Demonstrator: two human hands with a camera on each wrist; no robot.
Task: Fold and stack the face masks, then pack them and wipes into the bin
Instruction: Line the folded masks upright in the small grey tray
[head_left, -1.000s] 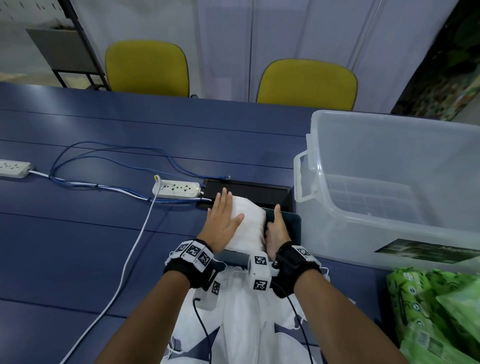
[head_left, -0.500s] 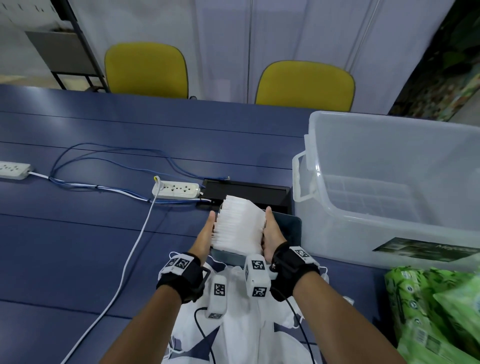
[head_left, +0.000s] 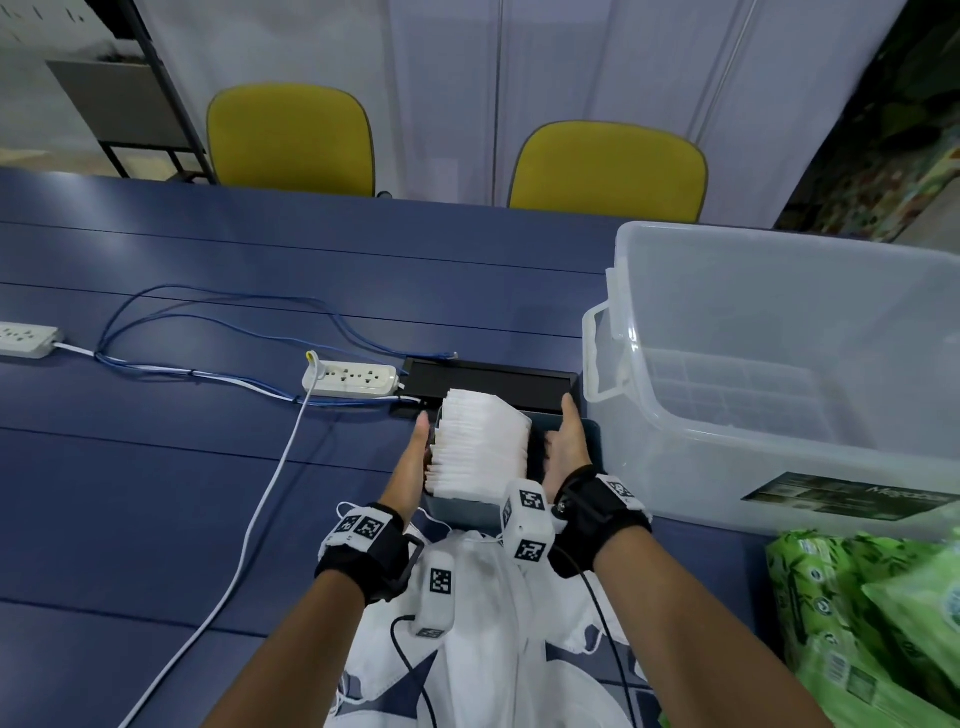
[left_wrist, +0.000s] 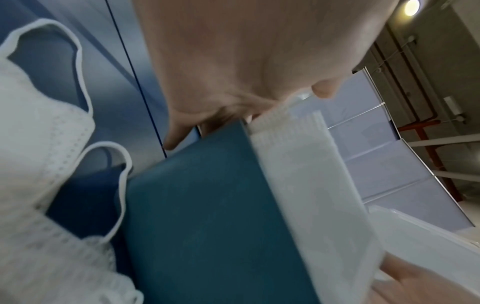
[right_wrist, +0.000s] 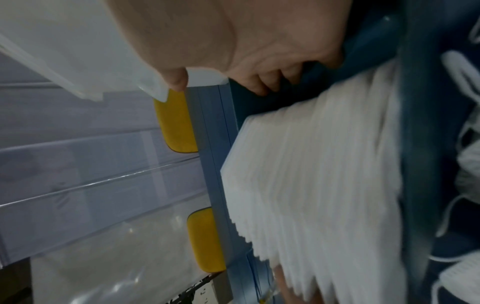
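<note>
Both hands have shifted since a second ago: then the left hand lay flat on top of the mask stack and the right sat at its near right corner; now each flanks a side. Left: fingers straight, palm against the stack's left side and the teal box, nothing gripped. Right hand: thumb straight, other fingers curled down onto the box's right side, set slightly apart from the stack; cannot tell if it actually grips the box wall.

Containers: 1 teal box, holding the stack of folded white masks, which stands tilted and rises above the rim. 1 clear bin just right of the box, nothing visible inside, label on its near wall.

Counts: 2 hands, 1 stack (mask count not readable), several loose masks spread on the table near the person, under the wrists. Green wipe packs at right of the bin's near corner, at least 2, overlapping.

Around: 2 yellow chairs across the table, 2 power strips, blue and white cables, 1 black cable tray right behind the box.
</note>
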